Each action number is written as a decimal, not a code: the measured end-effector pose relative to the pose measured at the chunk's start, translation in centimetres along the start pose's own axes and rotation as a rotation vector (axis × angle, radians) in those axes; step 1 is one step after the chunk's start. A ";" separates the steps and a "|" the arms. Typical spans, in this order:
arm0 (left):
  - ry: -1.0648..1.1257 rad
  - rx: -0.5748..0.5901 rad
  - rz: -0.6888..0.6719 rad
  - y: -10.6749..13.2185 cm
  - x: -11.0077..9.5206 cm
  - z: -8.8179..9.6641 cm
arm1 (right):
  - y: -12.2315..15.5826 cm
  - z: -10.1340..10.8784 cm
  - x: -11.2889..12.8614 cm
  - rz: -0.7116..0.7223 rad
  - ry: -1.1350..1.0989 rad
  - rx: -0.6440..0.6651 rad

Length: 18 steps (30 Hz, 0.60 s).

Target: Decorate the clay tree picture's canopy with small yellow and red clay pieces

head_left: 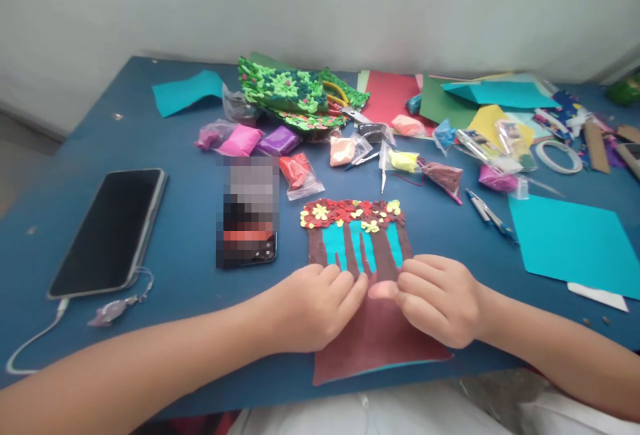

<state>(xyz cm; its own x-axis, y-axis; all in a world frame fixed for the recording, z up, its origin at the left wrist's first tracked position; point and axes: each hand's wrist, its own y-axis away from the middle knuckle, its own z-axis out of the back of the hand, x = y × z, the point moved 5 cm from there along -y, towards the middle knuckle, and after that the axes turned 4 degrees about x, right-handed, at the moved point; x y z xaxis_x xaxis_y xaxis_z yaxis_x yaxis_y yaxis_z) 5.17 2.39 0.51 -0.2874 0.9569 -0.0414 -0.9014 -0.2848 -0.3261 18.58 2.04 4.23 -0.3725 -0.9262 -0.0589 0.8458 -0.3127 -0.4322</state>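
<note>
Lengthwise, clay tree card (373, 248) points away (crown (350, 214) far end).

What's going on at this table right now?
A person is working on a clay tree picture on a blue table. The left hand and right hand both rest on its brown trunk, with curled fingers pressing the clay just below the branches. Red and yellow flowers cover the top. Bagged clay pieces lie beyond it, and a black phone on a cable is to the left.
</note>
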 end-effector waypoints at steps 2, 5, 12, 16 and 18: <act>0.092 -0.058 0.048 -0.1 -0.1 0.0 | 0.1 -0.2 0.1 0.009 -0.015 0.002; 0.310 -0.155 0.156 0.2 0.4 0.3 | 0.5 -0.5 0.3 -0.024 -0.059 -0.069; 0.554 -0.266 0.240 0.6 1.3 1.5 | 0.5 -0.5 0.1 -0.056 -0.218 -0.055; 0.344 -0.278 0.127 0.3 0.7 2.3 | 0.2 -0.5 0.0 -0.096 -0.270 -0.032; 0.282 -0.302 0.099 0.3 0.5 2.3 | 0.0 -0.7 0.2 -0.115 -0.291 -0.031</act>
<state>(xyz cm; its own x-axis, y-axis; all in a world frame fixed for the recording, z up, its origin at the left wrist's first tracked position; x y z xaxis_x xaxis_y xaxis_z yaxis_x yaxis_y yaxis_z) 3.97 2.69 2.58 -0.2299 0.9157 -0.3297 -0.7267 -0.3868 -0.5676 18.28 2.04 3.58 -0.3367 -0.9078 0.2500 0.7905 -0.4168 -0.4489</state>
